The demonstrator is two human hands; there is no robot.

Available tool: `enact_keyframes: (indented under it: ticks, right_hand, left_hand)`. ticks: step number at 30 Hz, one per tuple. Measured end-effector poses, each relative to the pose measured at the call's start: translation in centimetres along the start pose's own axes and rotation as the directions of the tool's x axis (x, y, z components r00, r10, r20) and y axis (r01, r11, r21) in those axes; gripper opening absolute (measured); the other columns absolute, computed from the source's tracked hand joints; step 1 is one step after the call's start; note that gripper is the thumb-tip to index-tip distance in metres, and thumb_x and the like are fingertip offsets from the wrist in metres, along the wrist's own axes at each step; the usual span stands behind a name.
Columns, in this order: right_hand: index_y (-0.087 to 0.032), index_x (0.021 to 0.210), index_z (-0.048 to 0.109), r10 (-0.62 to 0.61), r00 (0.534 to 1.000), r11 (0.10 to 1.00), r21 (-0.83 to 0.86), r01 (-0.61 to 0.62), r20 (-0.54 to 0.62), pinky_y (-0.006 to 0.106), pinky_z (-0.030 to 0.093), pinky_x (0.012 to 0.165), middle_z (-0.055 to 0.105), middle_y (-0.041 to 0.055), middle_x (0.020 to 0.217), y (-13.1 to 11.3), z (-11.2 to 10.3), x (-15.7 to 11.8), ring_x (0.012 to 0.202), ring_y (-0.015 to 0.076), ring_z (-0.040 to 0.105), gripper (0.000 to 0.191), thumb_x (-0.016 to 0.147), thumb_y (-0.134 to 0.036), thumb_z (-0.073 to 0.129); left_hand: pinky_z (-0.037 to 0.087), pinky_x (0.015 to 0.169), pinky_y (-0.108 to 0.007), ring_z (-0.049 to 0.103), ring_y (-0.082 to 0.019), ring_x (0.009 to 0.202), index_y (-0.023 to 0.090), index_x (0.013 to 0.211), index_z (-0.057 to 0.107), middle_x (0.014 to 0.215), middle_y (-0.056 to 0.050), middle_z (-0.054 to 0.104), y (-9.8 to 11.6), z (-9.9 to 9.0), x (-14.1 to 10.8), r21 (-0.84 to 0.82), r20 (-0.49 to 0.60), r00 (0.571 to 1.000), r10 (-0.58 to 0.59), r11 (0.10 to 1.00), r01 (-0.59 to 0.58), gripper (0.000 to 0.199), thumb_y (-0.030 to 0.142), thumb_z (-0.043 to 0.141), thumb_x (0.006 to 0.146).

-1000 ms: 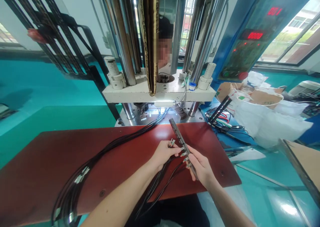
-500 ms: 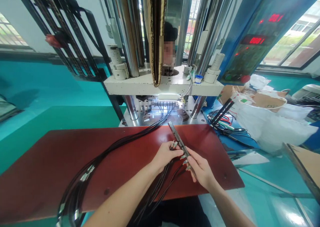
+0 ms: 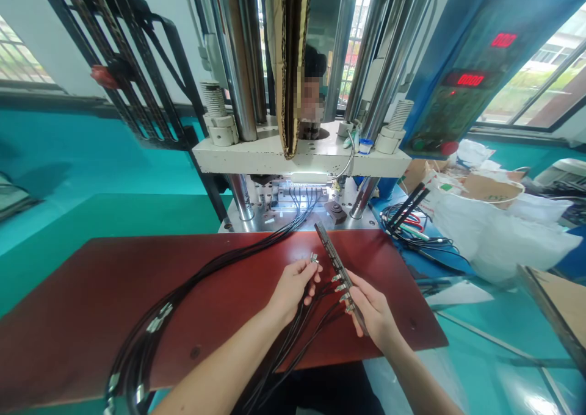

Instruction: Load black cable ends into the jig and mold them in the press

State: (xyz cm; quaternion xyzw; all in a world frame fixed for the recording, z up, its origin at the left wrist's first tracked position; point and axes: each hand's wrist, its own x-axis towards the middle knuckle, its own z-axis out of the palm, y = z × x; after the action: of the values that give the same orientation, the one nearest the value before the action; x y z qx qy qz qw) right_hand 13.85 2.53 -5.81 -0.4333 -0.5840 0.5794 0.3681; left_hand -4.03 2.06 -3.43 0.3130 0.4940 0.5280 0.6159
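Above the red-brown board [image 3: 238, 305], my right hand [image 3: 372, 305] grips a long, slim metal bar [image 3: 333, 250] that tilts up to the left. Several small metal cable connectors [image 3: 341, 287] sit in a row along the bar's left edge, with black cables running down from them. My left hand [image 3: 295, 287] pinches a cable with a small metal connector [image 3: 314, 257] at its end, just left of the bar and apart from it. More black cables [image 3: 293, 335] hang down between my forearms.
Ahead stands a press with a white plate [image 3: 274, 162] and a lit metal mould [image 3: 297, 195] with cables leading out. A cable bundle [image 3: 196, 274] crosses the board's left side. Right are a control box [image 3: 462, 79], coiled wires [image 3: 412, 226] and white bags [image 3: 499, 226]. A person is behind.
My left hand has drawn back left from the bar with a connector in its fingers. More connectors on the bar are now visible. The red digits on the control box changed.
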Motion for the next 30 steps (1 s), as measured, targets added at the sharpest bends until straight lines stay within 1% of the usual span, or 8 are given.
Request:
enact_keyframes:
  ticks: [4, 8, 10, 12, 20, 26, 28, 30]
  right_hand:
    - [-0.015, 0.126, 0.044, 0.004, 1.0, 1.0, 0.001, -0.004, 0.008, 0.015, 0.03, 0.027, 0.058, -0.0012, 0.057, -0.1, 0.0, -0.2, 0.028, 0.0058, 0.044, 0.047, 0.087, -0.039, 0.044]
    - [-0.015, 0.126, 0.044, 0.005, 0.999, 1.0, -0.005, -0.005, 0.031, 0.015, 0.031, 0.029, 0.057, -0.0017, 0.056, -0.1, -0.1, -0.2, 0.029, 0.0055, 0.044, 0.045, 0.087, -0.039, 0.043]
    - [-0.016, 0.125, 0.045, 0.011, 0.999, 1.0, -0.01, -0.011, 0.044, 0.015, 0.03, 0.029, 0.057, -0.0021, 0.055, -0.1, -0.2, -0.2, 0.029, 0.0054, 0.044, 0.045, 0.087, -0.039, 0.044]
    - [-0.017, 0.125, 0.045, 0.021, 0.999, 1.0, -0.012, -0.021, 0.049, 0.015, 0.029, 0.028, 0.057, -0.0017, 0.058, -0.2, -0.3, -0.1, 0.029, 0.0054, 0.045, 0.045, 0.087, -0.04, 0.044]
    - [-0.014, 0.127, 0.043, 0.038, 0.998, 0.997, -0.071, -0.034, 0.054, 0.019, 0.034, 0.03, 0.057, -0.0017, 0.059, -0.3, -0.2, -0.1, 0.029, 0.0061, 0.043, 0.052, 0.085, -0.045, 0.042]
    - [-0.013, 0.13, 0.041, -0.027, 0.995, 0.967, -0.251, 0.05, 0.092, 0.021, 0.038, 0.035, 0.045, -0.0075, 0.039, -0.4, 0.1, 0.0, 0.029, 0.0093, 0.044, 0.053, 0.087, -0.043, 0.039]
    - [-0.013, 0.129, 0.041, -0.023, 0.995, 0.964, -0.26, 0.047, 0.096, 0.02, 0.038, 0.035, 0.044, -0.0079, 0.037, -0.5, 0.2, 0.0, 0.028, 0.009, 0.043, 0.051, 0.088, -0.042, 0.038]
    - [-0.015, 0.128, 0.043, -0.01, 0.997, 0.975, -0.219, 0.026, 0.078, 0.019, 0.036, 0.034, 0.05, -0.006, 0.043, -0.4, 0.3, 0.0, 0.029, 0.0076, 0.043, 0.049, 0.088, -0.042, 0.04]
  left_hand:
    - [0.018, 0.032, -0.014, 0.03, -0.003, 0.039, 0.014, 0.075, 0.054, 0.055, 0.006, 0.038, -0.1, 0.1, 0.0, 0.048, -0.007, 1.0, -0.024, 0.999, 0.024, 0.032, 0.045, 0.055, 0.07]
    - [0.011, 0.032, -0.013, 0.026, -0.002, 0.038, 0.018, 0.066, 0.042, 0.046, 0.01, 0.029, -0.1, 0.3, 0.0, -0.018, -0.042, 0.997, -0.06, 0.998, 0.059, 0.032, 0.041, 0.064, 0.062]
    - [0.009, 0.032, -0.014, 0.023, -0.001, 0.036, 0.019, 0.063, 0.038, 0.044, 0.011, 0.028, 0.0, 0.5, 0.2, -0.03, -0.047, 0.995, -0.084, 0.996, 0.083, 0.035, 0.039, 0.067, 0.059]
    - [0.008, 0.032, -0.014, 0.021, -0.001, 0.034, 0.018, 0.063, 0.04, 0.041, 0.011, 0.028, 0.2, 0.7, 0.5, -0.013, -0.037, 0.994, -0.102, 0.995, 0.102, 0.034, 0.037, 0.068, 0.057]
    - [0.008, 0.032, -0.015, 0.024, -0.001, 0.033, 0.016, 0.061, 0.044, 0.04, 0.009, 0.035, 0.5, 1.1, 1.3, 0.007, -0.001, 0.992, -0.13, 0.992, 0.13, 0.028, 0.03, 0.068, 0.053]
    - [0.008, 0.033, -0.017, 0.017, -0.001, 0.029, 0.017, 0.057, 0.043, 0.034, 0.012, 0.027, 0.2, 1.2, 1.3, 0.042, -0.078, 0.993, -0.093, 0.994, 0.097, 0.026, 0.029, 0.065, 0.055]
    - [0.012, 0.033, -0.017, 0.021, -0.002, 0.03, 0.017, 0.057, 0.044, 0.035, 0.011, 0.029, -0.1, 1.1, 1.5, 0.078, -0.095, 0.994, -0.051, 0.995, 0.058, 0.025, 0.032, 0.064, 0.057]
    - [0.021, 0.035, -0.017, 0.03, -0.003, 0.035, 0.015, 0.058, 0.047, 0.042, 0.007, 0.037, -0.4, 1.0, 1.6, 0.135, -0.11, 0.993, 0.044, 0.99, -0.029, 0.026, 0.036, 0.061, 0.063]
